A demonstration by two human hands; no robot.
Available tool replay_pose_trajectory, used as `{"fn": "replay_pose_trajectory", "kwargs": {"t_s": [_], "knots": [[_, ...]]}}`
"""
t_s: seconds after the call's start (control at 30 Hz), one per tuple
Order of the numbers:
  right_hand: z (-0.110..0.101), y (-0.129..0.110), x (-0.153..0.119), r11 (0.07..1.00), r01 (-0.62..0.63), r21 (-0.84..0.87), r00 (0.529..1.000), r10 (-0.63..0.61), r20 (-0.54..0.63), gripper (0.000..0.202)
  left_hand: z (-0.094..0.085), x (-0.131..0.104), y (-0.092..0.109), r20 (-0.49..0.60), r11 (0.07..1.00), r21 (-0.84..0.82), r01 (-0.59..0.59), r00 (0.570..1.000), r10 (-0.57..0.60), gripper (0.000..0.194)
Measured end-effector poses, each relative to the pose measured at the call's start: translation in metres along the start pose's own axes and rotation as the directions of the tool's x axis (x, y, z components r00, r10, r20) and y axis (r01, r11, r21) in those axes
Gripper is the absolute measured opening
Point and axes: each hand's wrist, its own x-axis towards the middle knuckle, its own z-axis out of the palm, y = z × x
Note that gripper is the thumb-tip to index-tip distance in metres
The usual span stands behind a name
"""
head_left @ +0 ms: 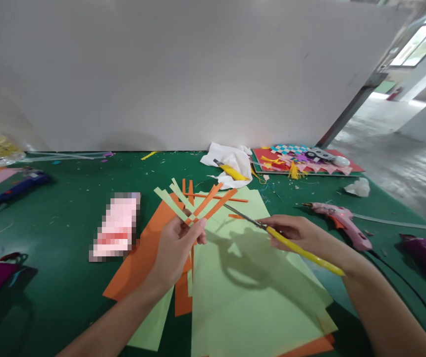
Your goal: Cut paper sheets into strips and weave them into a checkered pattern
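Observation:
Pinched in my left hand (183, 238) are several paper strips (206, 201), orange and pale green, crossing in a small weave with their ends fanned upward. My right hand (291, 230) is closed around scissors (294, 248) with yellow handles, their metal blades pointing left toward the strips. Whether the blades touch a strip I cannot tell. Below both hands lie pale green paper sheets (250, 297), with the scissors' shadow on them. An orange sheet (142, 258) sits under and left of my left hand. Loose orange strips (231, 199) rest on the paper just beyond.
A pink glue gun (341, 218) with a cord lies to the right. Farther back are a yellow utility knife (231, 172) on white tissue (213, 153) and a red board (350, 161) with decorations. A blurred pink phone-shaped object (116, 228) lies left. A grey panel (161, 74) stands behind.

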Motion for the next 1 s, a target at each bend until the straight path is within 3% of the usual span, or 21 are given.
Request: {"fn": "replay_pose_trajectory", "kwargs": {"t_s": [0.07, 0.13, 0.37, 0.53, 0.67, 1.0], "knots": [[-0.004, -0.005, -0.004, 0.988, -0.028, 0.150, 0.997, 0.017, 0.070, 0.044, 0.000, 0.000, -0.002, 0.017, 0.999, -0.051, 0.012, 1.000, -0.011, 0.016], [-0.005, -0.007, -0.005, 0.981, -0.032, 0.191, 0.995, 0.014, 0.095, 0.044, -0.001, 0.000, -0.003, 0.039, 0.994, -0.110, 0.020, 0.999, -0.016, 0.016], [-0.011, 0.008, -0.005, 0.998, 0.057, -0.021, 0.986, -0.053, 0.157, 0.039, -0.001, 0.001, -0.001, 0.053, 0.985, -0.174, 0.011, 0.999, -0.002, 0.018], [-0.007, 0.002, -0.004, 0.990, 0.096, -0.107, 0.988, -0.082, 0.129, 0.037, -0.001, 0.000, 0.000, 0.066, 0.991, -0.117, 0.061, 0.996, -0.054, 0.028], [0.003, -0.006, 0.000, 0.987, 0.131, -0.092, 0.986, -0.120, 0.116, 0.034, 0.003, -0.003, 0.002, 0.142, 0.993, -0.065, 0.096, 0.986, -0.086, 0.024], [0.013, -0.005, 0.002, 0.997, 0.080, 0.005, 0.992, -0.080, 0.097, 0.044, 0.010, -0.006, 0.002, 0.232, 0.962, -0.141, 0.234, 0.952, -0.198, 0.011]]}}
